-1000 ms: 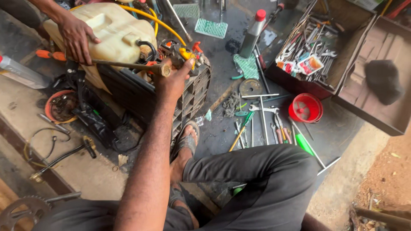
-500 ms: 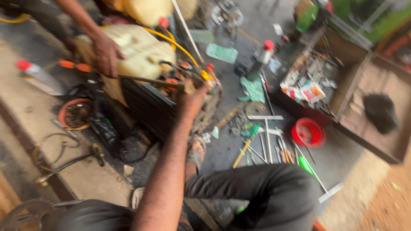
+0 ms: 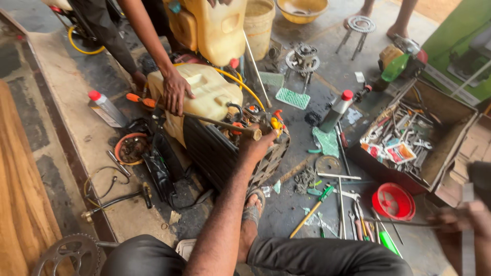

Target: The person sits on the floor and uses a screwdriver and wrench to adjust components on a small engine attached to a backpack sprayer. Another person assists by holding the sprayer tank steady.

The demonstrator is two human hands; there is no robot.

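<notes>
My left hand (image 3: 258, 145) is stretched forward and clamped on the top of a small dark engine machine (image 3: 215, 153), right at the end of a wooden-handled tool (image 3: 220, 123) lying across it. A cream plastic tank (image 3: 212, 92) sits on the machine, with another person's hand (image 3: 176, 92) pressed on it. My right hand (image 3: 463, 222) is blurred at the right edge, curled around a thin metal rod (image 3: 404, 222) above a red round lid (image 3: 393, 201). My foot in a sandal (image 3: 254, 207) rests beside the machine.
Screwdrivers and wrenches (image 3: 342, 204) lie scattered on the floor. An open box full of tools (image 3: 445, 148) stands at the right. There are two red-capped bottles (image 3: 106, 108) (image 3: 337, 110), a sprocket (image 3: 66, 253), yellow jerrycans (image 3: 215, 25), a bucket (image 3: 258, 20) and a yellow hose (image 3: 245, 87).
The view has swung up and to the right, showing more of the floor ahead. My right hand has come into view at the right edge. My left hand stays on the machine.
</notes>
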